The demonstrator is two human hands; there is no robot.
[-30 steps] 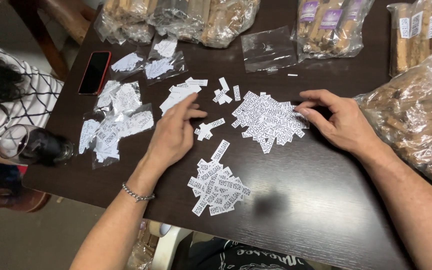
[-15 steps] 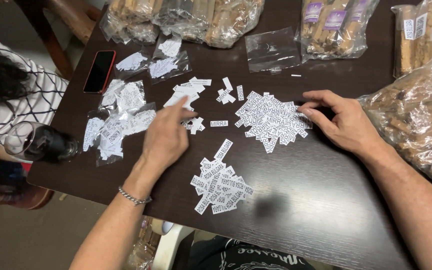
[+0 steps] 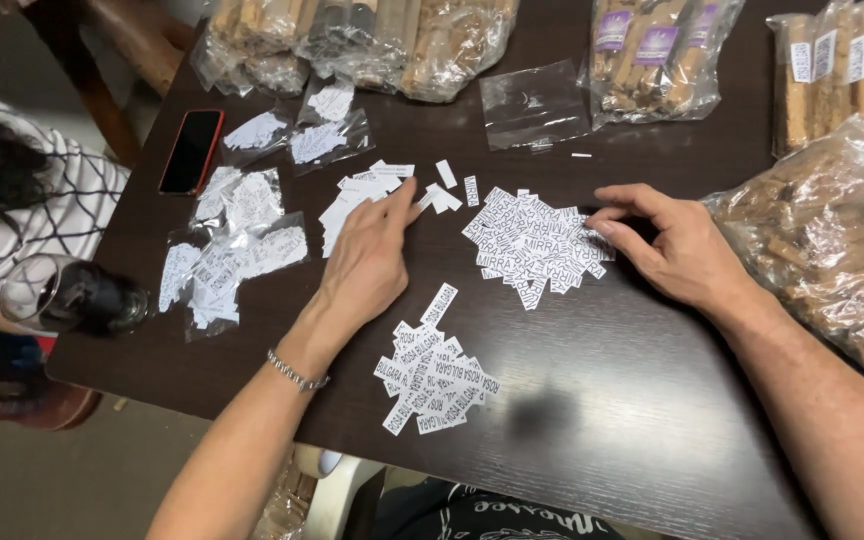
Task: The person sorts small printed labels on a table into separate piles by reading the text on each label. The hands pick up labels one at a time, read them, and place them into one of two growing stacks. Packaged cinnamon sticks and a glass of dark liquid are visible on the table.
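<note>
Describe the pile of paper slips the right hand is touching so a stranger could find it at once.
On the dark wooden table, look just left of the right hand, whose fingertips rest on its edge. There lies the pile of paper slips, small white strips with black print. It is the middle and widest heap, loose on the table, unlike the bagged slips far left.

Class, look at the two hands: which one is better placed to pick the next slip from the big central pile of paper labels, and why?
Probably the right hand: its fingertips already touch the edge of the central label pile. The left hand reaches toward the smaller pile of blank slips, away from it.
</note>
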